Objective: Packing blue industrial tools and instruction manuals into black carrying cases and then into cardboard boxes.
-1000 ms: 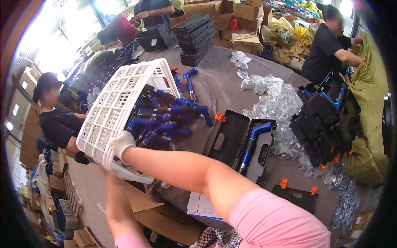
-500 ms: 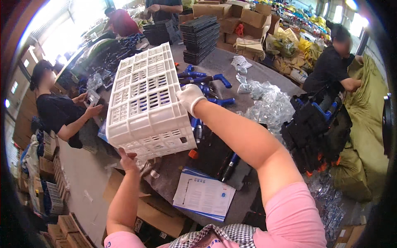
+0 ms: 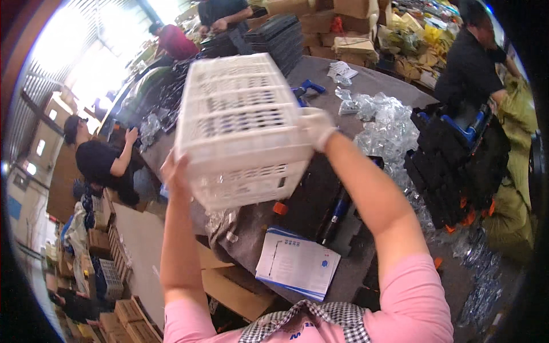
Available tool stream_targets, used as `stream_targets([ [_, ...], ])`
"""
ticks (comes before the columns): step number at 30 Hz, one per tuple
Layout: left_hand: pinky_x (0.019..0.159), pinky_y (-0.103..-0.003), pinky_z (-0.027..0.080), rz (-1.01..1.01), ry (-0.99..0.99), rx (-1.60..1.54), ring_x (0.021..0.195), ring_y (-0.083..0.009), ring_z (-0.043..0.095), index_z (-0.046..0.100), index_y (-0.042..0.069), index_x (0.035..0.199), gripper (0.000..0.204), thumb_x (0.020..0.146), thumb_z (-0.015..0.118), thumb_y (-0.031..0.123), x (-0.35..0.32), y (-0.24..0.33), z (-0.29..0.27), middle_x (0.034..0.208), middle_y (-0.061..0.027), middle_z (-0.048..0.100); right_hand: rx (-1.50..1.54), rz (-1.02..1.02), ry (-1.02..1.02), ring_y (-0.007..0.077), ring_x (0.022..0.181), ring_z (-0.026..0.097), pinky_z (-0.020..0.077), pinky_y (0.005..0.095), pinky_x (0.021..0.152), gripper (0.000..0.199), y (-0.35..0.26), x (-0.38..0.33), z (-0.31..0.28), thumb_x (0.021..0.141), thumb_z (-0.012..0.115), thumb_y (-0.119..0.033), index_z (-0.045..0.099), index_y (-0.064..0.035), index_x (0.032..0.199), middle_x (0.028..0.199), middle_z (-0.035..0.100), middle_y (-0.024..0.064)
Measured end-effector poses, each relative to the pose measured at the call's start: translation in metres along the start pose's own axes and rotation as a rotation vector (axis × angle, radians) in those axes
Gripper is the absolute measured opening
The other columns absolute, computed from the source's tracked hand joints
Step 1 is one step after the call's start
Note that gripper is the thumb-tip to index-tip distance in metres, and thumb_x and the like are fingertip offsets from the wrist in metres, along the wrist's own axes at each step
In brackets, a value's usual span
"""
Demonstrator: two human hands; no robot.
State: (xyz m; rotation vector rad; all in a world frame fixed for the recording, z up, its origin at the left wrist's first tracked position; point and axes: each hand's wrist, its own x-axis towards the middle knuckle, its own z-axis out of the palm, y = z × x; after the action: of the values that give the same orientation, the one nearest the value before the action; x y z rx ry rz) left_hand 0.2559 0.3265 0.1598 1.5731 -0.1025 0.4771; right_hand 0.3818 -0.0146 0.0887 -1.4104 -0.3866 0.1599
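White plastic basket [image 3: 237, 137] is tilted above the tabletop [image 3: 394, 88], between the gloved right hand [image 3: 317, 128], gripping one side, and the left hand [image 3: 176, 172], gripping the other. Apparent step: two-handed basket handling. Next move calls for balanced support.

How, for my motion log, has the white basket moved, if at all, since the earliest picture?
Yes: the white basket has moved right in the view, from left of the stack of black cases to partly overlapping it.

Obstacle over the table [image 3: 382, 83]: white crate [image 3: 243, 153]
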Motion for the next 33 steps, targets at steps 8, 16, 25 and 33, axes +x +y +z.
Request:
stream_targets([
  [8, 0.114, -0.041, 0.024, 0.542, -0.743, 0.441, 0.139, -0.0337, 0.033, 0.055, 0.002, 0.130, 0.069, 0.075, 0.078, 0.038, -0.002, -0.024, 0.222, 0.145, -0.0200, 0.042, -1.441, 0.361, -0.100, 0.0288, 0.108, 0.061, 0.0476, 0.0382, 0.092, 0.033, 0.090, -0.112, -0.167, 0.092, 0.048, -0.016, 0.062, -0.0088, 0.120, 0.120, 0.064, 0.0112],
  [16, 0.081, -0.047, 0.053, -0.833, -0.258, -0.092, 0.094, -0.0279, 0.066, 0.056, -0.002, 0.125, 0.067, 0.077, 0.078, 0.039, 0.056, -0.092, 0.146, 0.115, -0.0169, 0.064, -0.170, 0.190, 0.563, 0.0292, 0.104, 0.062, 0.0470, 0.0365, 0.088, 0.035, 0.226, -0.112, -0.346, 0.093, 0.046, -0.024, 0.069, -0.0030, 0.107, 0.113, 0.067, 0.0134],
  [25, 0.074, -0.037, 0.053, -0.547, -0.076, 0.388, 0.081, -0.0237, 0.066, 0.070, -0.001, 0.100, 0.048, 0.073, 0.077, 0.038, 0.015, -0.063, 0.133, 0.091, -0.0116, 0.068, 0.697, 0.148, -0.626, 0.0335, 0.128, 0.043, 0.0338, 0.0510, 0.108, 0.062, 0.123, -0.079, -0.142, 0.099, 0.034, -0.047, 0.030, -0.0087, 0.147, 0.143, 0.042, 0.0152],
  [33, 0.078, -0.035, 0.055, -0.316, -0.317, 0.445, 0.093, -0.0321, 0.067, 0.058, -0.013, 0.107, 0.071, 0.065, 0.082, 0.040, 0.005, 0.055, 0.172, 0.102, -0.0261, 0.065, -0.755, -0.101, -0.129, 0.0326, 0.136, 0.031, 0.0271, 0.0543, 0.110, 0.063, 0.196, -0.153, -0.283, 0.098, 0.035, -0.048, 0.026, -0.0126, 0.149, 0.150, 0.032, 0.0137],
])
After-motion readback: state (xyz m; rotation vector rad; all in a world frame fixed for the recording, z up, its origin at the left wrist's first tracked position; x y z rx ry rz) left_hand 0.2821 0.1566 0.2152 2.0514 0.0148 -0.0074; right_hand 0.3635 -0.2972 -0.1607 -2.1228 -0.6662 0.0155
